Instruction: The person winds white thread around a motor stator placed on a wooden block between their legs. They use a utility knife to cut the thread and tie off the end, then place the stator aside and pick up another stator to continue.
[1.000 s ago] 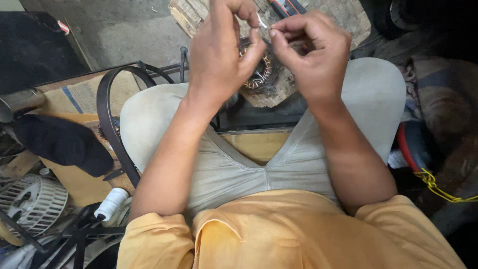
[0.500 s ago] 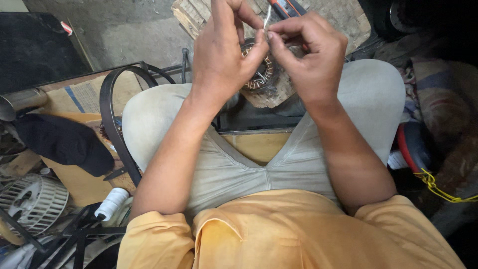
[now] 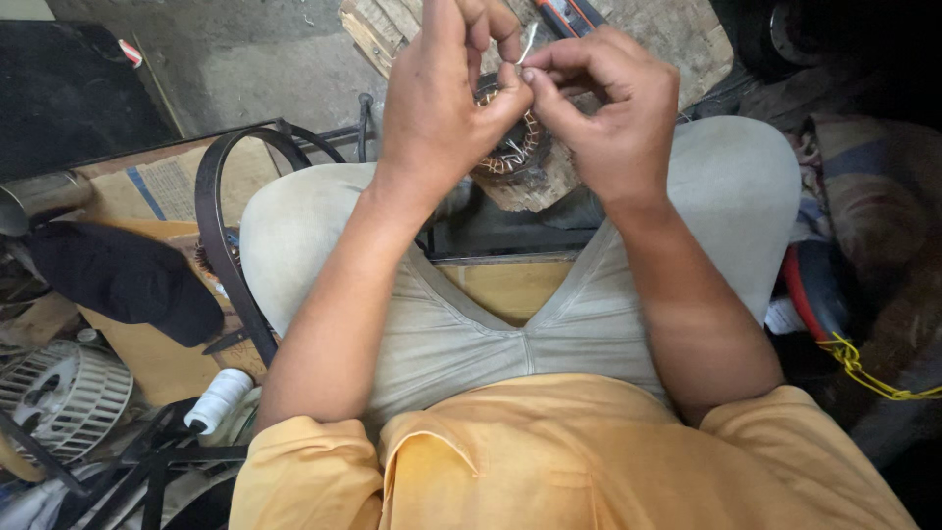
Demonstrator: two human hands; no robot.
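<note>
My left hand (image 3: 442, 93) and my right hand (image 3: 613, 108) meet above my knees, fingertips pinched together on a thin white wire (image 3: 528, 44). Just below the fingers sits a round motor stator (image 3: 510, 152) with copper-coloured windings, resting on a worn wooden block (image 3: 392, 29). Most of the stator is hidden behind my hands. The wire runs down toward the windings.
A black rubber belt (image 3: 221, 236) loops by my left knee. A white plastic fan wheel (image 3: 59, 393), a spool of white thread (image 3: 221, 397) and a dark cloth (image 3: 128, 280) lie at the left. Yellow cord (image 3: 863, 368) and a red-edged item (image 3: 800, 285) sit at the right.
Both hands have stayed pinched on the wire and shifted slightly up and away; the fingers have worked the wire a little. The stator has not moved.
</note>
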